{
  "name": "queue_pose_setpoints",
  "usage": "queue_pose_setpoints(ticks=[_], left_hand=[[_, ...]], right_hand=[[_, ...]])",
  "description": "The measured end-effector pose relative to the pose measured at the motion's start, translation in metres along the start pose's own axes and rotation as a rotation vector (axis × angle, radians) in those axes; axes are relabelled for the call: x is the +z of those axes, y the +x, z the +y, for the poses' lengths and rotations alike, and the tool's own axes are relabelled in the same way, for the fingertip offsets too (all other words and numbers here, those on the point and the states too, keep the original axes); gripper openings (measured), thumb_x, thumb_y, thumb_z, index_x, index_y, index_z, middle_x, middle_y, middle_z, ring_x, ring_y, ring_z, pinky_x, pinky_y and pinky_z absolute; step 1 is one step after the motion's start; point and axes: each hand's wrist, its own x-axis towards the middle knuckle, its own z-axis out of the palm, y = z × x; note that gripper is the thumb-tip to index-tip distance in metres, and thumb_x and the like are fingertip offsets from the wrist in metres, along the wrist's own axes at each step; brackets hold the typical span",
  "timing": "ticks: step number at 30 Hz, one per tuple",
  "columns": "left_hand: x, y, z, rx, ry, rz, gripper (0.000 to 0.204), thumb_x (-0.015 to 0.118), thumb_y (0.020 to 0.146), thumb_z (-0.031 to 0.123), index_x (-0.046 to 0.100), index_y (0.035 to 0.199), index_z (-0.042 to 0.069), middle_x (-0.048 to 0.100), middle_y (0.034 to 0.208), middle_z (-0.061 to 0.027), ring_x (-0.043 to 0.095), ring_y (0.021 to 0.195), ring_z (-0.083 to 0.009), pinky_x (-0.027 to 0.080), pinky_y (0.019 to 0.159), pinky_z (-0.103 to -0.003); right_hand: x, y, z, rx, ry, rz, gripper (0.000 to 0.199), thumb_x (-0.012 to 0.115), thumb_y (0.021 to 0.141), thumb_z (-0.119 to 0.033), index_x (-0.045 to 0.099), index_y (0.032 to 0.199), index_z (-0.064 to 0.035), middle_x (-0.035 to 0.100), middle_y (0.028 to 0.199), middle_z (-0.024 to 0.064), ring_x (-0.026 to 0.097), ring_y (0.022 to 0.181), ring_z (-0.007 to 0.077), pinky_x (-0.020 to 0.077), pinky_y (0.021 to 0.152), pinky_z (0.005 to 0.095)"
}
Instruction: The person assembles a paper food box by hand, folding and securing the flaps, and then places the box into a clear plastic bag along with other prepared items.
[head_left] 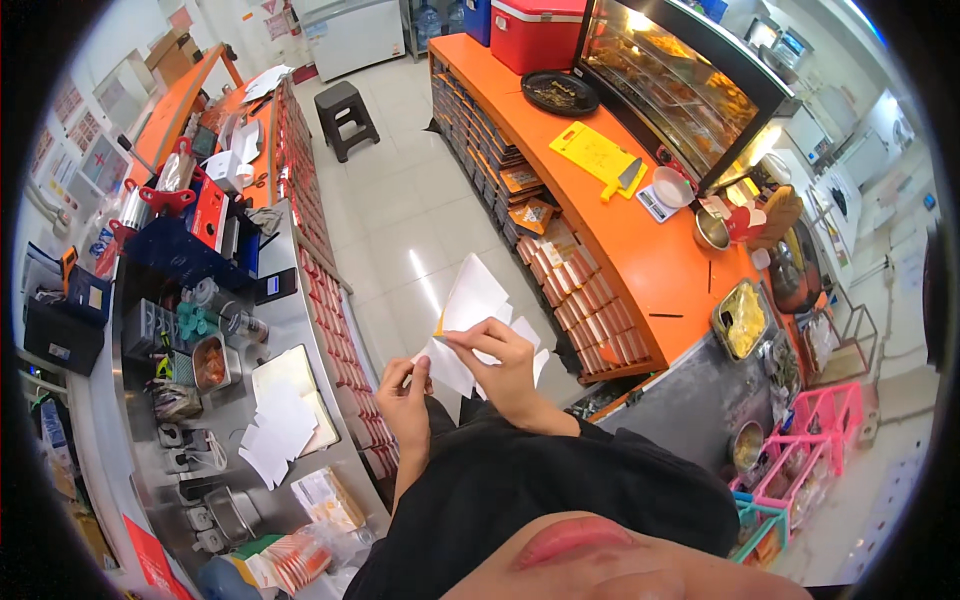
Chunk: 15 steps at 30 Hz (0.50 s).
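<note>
In front of my body, several white paper sheets (474,293) with stepped, cut-looking edges hang over the floor. My right hand (503,368) pinches the paper near its left edge, thumb and index finger together. A small yellow-orange patch shows just above those fingertips; I cannot tell what it is. Lower and to the left, my left hand (404,395) has curled fingers closed at the paper's lower corner. Part of the paper is hidden behind my right hand. More white cut paper (280,432) lies on an open notebook (318,428) on the steel counter to my left.
The steel counter (292,345) at left carries a phone (276,286), a food container (211,362) and packages. At right, an orange counter (630,265) bears a yellow cutting board (592,157) with a knife and a glass display case (680,80). A dark stool (342,110) stands ahead.
</note>
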Motion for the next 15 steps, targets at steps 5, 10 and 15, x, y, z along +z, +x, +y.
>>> queue_pose_setpoints(ticks=[5,10,15], left_hand=[[-0.007,0.0,-0.009,-0.04,-0.227,0.007,0.008,0.066,0.092,0.001,0.068,0.088,-0.005,0.055,0.079,-0.0027,0.053,0.068,-0.0092,0.042,0.061,-0.023],[-0.006,-0.006,0.001,0.029,-0.078,-0.023,0.003,0.067,0.086,-0.008,0.068,0.084,-0.005,0.059,0.08,-0.0048,0.059,0.068,-0.0119,0.046,0.062,-0.024],[-0.009,-0.008,0.0,0.039,-0.113,-0.061,0.005,0.069,0.085,-0.008,0.068,0.08,-0.006,0.059,0.076,-0.0054,0.059,0.065,-0.0125,0.047,0.061,-0.025]], right_hand=[[0.011,-0.007,0.002,0.003,0.066,0.031,0.02,0.077,0.078,0.002,0.077,0.097,-0.0041,0.069,0.083,0.0057,0.064,0.07,0.0139,0.052,0.063,0.0266],[0.014,-0.013,0.003,-0.037,0.135,0.041,0.015,0.079,0.078,0.0,0.074,0.092,-0.002,0.072,0.084,0.0072,0.065,0.07,0.0147,0.0518,0.063,0.0275],[0.016,-0.02,0.004,-0.109,0.054,0.066,0.015,0.078,0.079,0.0,0.074,0.093,-0.0015,0.071,0.084,0.0076,0.067,0.072,0.0163,0.0518,0.063,0.0292]])
